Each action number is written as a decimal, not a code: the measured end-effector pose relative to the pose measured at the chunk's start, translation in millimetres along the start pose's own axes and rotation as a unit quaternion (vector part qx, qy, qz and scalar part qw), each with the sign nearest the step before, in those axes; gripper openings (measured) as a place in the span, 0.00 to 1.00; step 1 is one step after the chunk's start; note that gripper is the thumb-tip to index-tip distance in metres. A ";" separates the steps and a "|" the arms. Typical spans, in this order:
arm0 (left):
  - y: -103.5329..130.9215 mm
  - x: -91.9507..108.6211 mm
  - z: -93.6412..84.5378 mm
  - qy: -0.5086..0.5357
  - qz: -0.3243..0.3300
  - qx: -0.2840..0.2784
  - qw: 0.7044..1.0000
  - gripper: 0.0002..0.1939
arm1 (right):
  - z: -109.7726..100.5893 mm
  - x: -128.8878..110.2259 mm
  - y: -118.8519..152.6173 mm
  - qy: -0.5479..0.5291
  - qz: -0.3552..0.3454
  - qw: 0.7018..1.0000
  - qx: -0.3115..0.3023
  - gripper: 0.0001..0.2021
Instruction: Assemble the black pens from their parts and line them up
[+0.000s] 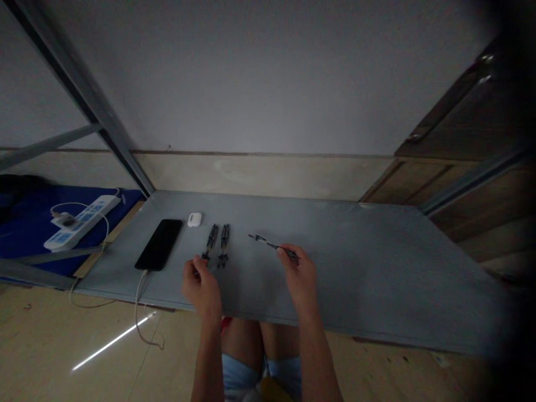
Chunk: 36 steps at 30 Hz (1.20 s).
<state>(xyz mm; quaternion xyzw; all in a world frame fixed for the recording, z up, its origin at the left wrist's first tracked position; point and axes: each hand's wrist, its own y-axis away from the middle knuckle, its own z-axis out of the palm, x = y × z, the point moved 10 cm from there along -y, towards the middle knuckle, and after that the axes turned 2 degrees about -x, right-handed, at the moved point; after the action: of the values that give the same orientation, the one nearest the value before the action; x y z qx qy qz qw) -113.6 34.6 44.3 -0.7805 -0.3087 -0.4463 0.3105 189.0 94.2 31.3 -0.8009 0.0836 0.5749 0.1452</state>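
My right hand [298, 269] is closed on a thin dark pen-like object [268, 242], whose narrow end points left above the grey table. Near the lower end of a dark bundle of slim objects [210, 241], my left hand [202, 283] has its thumb and fingers pinched together; what they hold, if anything, is too small to tell. A second similar bundle [224, 245] lies just to the right of the first.
A black phone [159, 244] with a white cable lies left on the grey table [368, 268], near a white earphone case [195, 219]. Farther left, a power strip [81, 223] rests on a blue surface [25, 229]. Metal posts [121, 151] and a wall border the table.
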 end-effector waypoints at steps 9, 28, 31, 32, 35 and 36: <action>50.0 46.0 87.6 0.115 0.008 -0.260 0.959 0.18 | -27.8 36.4 11.3 -0.288 0.074 0.942 0.156 0.14; 117.7 70.6 114.8 0.003 0.186 -0.501 0.845 0.16 | -22.5 16.4 24.4 -0.082 0.059 0.991 0.093 0.21; 126.0 71.7 118.1 -0.019 0.200 -0.497 0.844 0.16 | -26.5 13.1 25.1 -0.081 0.051 0.990 0.105 0.21; 127.4 72.8 118.0 -0.018 0.201 -0.493 0.847 0.16 | -26.8 12.3 25.5 -0.088 0.048 0.989 0.104 0.21; 130.8 76.7 115.9 0.000 0.194 -0.482 0.854 0.18 | -26.2 12.5 26.6 -0.124 0.040 0.987 0.096 0.19; 132.5 78.2 115.3 0.010 0.192 -0.483 0.854 0.18 | -26.1 13.5 26.9 -0.134 0.039 0.986 0.093 0.18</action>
<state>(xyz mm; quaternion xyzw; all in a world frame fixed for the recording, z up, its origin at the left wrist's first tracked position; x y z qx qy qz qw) 77.4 56.6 39.0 -0.8713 0.1052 -0.4788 -0.0230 208.6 60.6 22.6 -0.6956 0.1474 0.6722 0.2064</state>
